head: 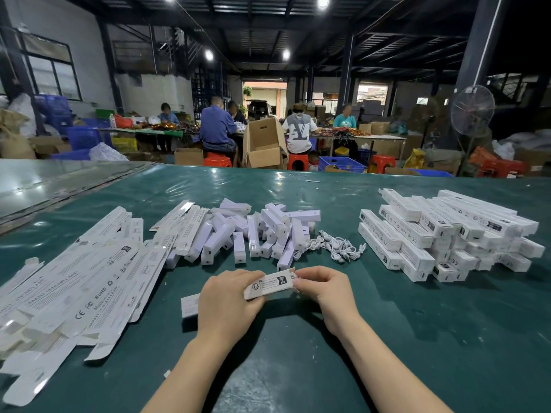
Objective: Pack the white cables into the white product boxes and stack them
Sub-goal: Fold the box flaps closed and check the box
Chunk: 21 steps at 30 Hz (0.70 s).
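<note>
My left hand point(228, 299) grips a long white product box point(268, 285) around its middle, just above the green table. My right hand point(323, 286) pinches the box's open right end, where a bit of white cable shows at the mouth. The box's left end sticks out past my left hand. A small heap of loose white cables point(337, 247) lies behind my hands. At the right stands a stack of packed white boxes point(447, 234).
Flat unfolded box blanks point(83, 272) fan across the left of the green table point(417, 338). A pile of white lamp bars point(256, 231) lies in the middle, behind my hands. Several people sit at tables far beyond the far edge.
</note>
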Available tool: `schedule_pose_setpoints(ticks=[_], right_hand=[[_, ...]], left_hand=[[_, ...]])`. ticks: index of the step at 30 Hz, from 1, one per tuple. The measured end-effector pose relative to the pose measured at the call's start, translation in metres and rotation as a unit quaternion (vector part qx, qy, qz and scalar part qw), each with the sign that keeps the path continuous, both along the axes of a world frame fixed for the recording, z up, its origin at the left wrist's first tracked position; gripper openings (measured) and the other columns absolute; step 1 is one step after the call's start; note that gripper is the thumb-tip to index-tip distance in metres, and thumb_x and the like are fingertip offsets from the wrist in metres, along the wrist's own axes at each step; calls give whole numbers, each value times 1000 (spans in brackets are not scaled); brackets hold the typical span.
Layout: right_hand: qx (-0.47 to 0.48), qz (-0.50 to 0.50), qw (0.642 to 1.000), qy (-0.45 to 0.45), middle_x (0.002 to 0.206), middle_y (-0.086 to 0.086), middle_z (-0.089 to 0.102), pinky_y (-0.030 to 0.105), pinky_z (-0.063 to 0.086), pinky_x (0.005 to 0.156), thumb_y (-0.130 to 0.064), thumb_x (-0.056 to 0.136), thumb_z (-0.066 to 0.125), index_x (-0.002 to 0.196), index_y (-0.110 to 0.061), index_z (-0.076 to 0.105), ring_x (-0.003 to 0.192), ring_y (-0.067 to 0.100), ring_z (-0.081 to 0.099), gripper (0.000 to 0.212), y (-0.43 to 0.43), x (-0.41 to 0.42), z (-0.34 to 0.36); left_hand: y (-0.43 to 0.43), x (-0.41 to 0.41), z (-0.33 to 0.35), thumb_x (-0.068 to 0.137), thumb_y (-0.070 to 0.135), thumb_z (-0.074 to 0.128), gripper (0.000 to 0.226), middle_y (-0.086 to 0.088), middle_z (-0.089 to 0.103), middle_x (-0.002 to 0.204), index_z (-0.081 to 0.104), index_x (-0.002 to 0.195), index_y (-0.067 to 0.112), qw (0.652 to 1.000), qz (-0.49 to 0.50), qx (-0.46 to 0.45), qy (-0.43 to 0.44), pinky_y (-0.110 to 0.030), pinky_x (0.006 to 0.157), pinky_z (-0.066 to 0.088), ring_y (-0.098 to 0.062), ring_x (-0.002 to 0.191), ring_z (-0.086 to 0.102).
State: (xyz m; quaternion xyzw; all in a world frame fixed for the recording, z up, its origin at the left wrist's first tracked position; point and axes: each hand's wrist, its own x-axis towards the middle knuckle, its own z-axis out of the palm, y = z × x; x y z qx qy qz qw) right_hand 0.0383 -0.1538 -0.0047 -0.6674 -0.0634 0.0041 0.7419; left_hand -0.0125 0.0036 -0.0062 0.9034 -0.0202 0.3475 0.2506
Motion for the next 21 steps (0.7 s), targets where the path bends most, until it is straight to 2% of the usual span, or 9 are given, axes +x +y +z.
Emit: schedule_pose_setpoints(ticks=[3,6,7,10,14,17,21], right_hand=[[1,-4,1000,-3,57,-4,68,14,47,55,9,72,69,62,-14,69,52,7,57,26,2,1,0],[19,33,999,6,65,0,70,25,47,69,10,76,65,65,-13,69,65,15,58,26,0,1,1],[15,45,999,0,67,0,71,24,47,70,10,77,64,64,-14,70,66,15,59,28,-1,1,1],[-10,61,997,-36,71,-5,73,13,46,62,9,78,62,68,-17,69,65,5,63,30,-1,1,3],[14,32,999,-29,68,-2,72,20,45,58,7,80,62,82,-15,55,59,12,56,22,1,3,-2],[85,35,996,6,63,0,70,20,42,54,9,80,60,78,-12,52,60,18,49,23,-1,5,-3],[61,10,998,-3,60,0,63,23,38,57,7,79,64,65,-12,58,59,16,47,25,3,5,-4]], left_hand=[[-1,0,0,56,10,85,31,5,73,82,76,84,19,1000,3,23,-22,-33,65,45,-21,72,67],[-2,-1,1,49,7,88,34,4,73,77,76,78,17,998,-5,27,-50,-37,59,49,-21,65,68],[-2,-1,1,48,7,88,34,4,73,77,76,78,16,998,-9,26,-53,-37,59,49,-21,65,68],[-2,-2,0,47,6,89,36,3,73,77,76,79,16,998,-12,23,-50,-37,59,49,-21,65,67],[-2,-3,1,49,8,89,38,2,74,81,76,83,15,999,-13,-1,-39,-34,63,49,-21,71,69],[-4,-4,2,46,11,91,41,2,73,79,76,83,15,998,-30,11,-54,-28,62,49,-16,68,69],[-6,-4,1,41,12,93,44,4,73,75,76,81,16,997,-28,34,-59,-25,58,50,-14,63,67]])
